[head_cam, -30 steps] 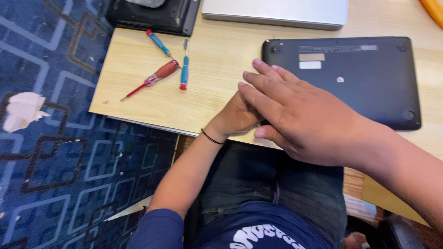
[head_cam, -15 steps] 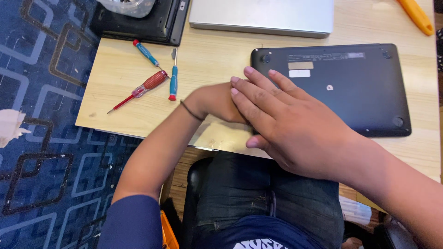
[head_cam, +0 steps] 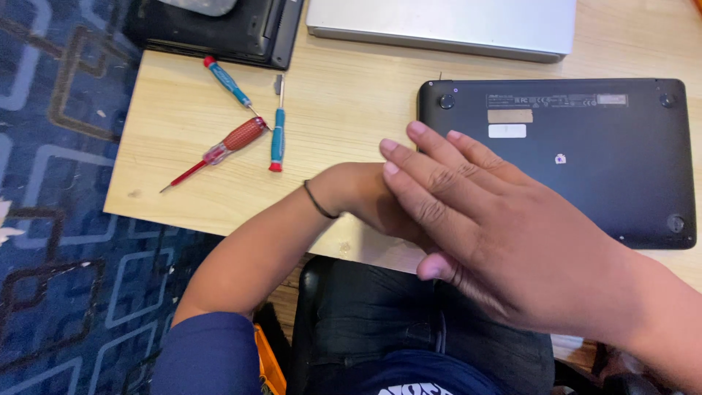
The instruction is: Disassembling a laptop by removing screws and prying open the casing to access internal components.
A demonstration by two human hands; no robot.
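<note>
The person is sitting at a pale wooden table [head_cam: 351, 110], and a black laptop [head_cam: 585, 175] is lying upside down on it, base plate facing up, just beside the near edge on the person's right. The right hand [head_cam: 497, 241] is lying flat with fingers stretched out and holding nothing, its fingertips reaching the laptop's near-left corner. It is covering most of the left hand [head_cam: 358, 197], which is resting on the table just left of that corner; whether the left fingers are curled or gripping anything, I cannot tell.

The laptop is looking stiff and flat, fairly light for its kind, with a smooth, probably slippery shell; the sides or corners, or the rubber feet, seem the safest places to take hold, since the thin base plate may be giving under pressure.

A red screwdriver [head_cam: 219, 150] and two blue-handled screwdrivers [head_cam: 276, 132] [head_cam: 227, 80] are lying well apart to the left. A silver laptop [head_cam: 446, 25] and another black device [head_cam: 219, 33] are being cut off by the top edge, and the near-left corner of the black laptop is hidden under the hands
</note>
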